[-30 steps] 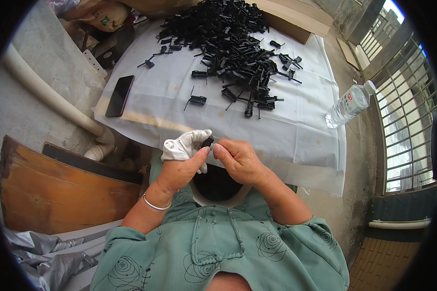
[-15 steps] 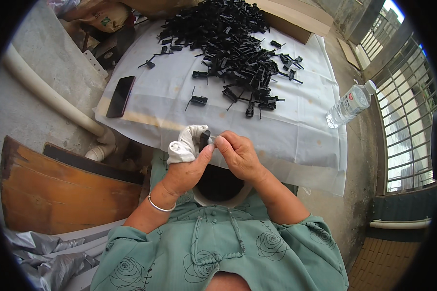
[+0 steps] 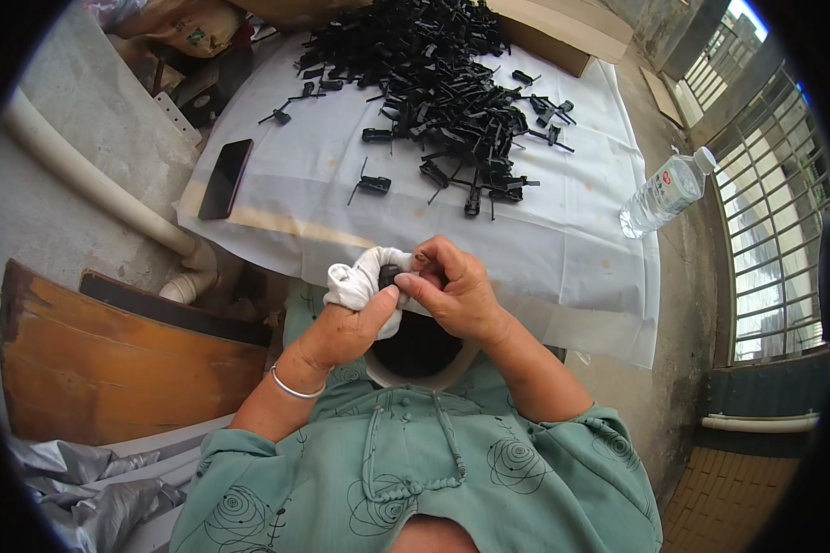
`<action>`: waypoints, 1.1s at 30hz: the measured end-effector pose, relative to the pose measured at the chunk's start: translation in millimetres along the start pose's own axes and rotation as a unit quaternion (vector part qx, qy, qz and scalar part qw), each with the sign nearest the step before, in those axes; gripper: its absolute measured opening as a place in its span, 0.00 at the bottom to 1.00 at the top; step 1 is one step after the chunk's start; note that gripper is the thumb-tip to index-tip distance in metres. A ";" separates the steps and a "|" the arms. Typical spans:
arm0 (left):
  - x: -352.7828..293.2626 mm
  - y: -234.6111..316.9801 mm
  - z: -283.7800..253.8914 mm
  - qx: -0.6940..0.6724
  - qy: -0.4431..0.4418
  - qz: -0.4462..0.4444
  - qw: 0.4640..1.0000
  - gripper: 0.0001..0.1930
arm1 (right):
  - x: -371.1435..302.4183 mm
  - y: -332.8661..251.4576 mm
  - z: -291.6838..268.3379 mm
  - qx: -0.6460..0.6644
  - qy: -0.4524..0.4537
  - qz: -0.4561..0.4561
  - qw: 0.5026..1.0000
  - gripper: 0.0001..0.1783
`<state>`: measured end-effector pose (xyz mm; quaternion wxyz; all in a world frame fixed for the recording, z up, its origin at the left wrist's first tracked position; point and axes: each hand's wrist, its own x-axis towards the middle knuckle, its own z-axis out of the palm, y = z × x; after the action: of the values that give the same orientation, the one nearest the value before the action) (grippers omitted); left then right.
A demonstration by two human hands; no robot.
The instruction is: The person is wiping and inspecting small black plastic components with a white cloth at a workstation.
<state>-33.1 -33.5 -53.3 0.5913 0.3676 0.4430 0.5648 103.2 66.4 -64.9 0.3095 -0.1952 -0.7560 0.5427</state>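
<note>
By the near edge of the table (image 3: 295,175), on the person's side, the left hand (image 3: 360,315) has its fingers closed on a small black part (image 3: 390,275). A bunched white cloth (image 3: 349,284), maybe a glove, covers most of those fingers, but the thumb is bare. The right hand (image 3: 456,293) has its thumb and first finger bent right up to the part; I cannot tell if they pinch it.

The part looks very light and hard, like plastic, and a bit smooth, so it may slip if held loosely. The chunky body seems the best place to hold it. On the loose parts, thin sticks poke out, and those might bend or snap if pulled hard.

Under the hands is a pale bucket (image 3: 381,371), dark inside.

A white sheet (image 3: 563,267) covers the table and hangs over the near edge. It has creases and small stains. One loose part (image 3: 373,184) lies short of the big black pile (image 3: 452,101), which spreads to the far edge. A phone (image 3: 226,180) lies near the left edge, a clear bottle (image 3: 669,194) is by the right edge, and a cardboard box (image 3: 563,32) is at the far right corner.

Past the left edge are a fat pipe (image 3: 101,175) and a wooden board (image 3: 111,359). Past the right edge is a window with bars (image 3: 775,221).
</note>
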 end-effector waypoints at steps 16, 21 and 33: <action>-1.8 -12.7 -19.4 0.360 0.131 0.161 0.909 0.14 | 23.0 8.3 14.8 -0.063 -0.115 -0.015 0.991 0.12; 1.9 3.0 -34.9 0.571 0.067 0.178 0.799 0.17 | 70.4 24.7 0.7 -0.295 0.021 0.010 0.955 0.11; 17.4 27.8 -40.6 0.432 0.060 0.129 0.891 0.19 | 45.6 13.4 -7.5 -0.290 -0.134 -0.066 0.945 0.14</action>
<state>-81.2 -16.3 -42.9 0.2680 0.6060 0.6265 0.4104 74.4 105.0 -64.2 0.1702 -0.1515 -0.9266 0.2991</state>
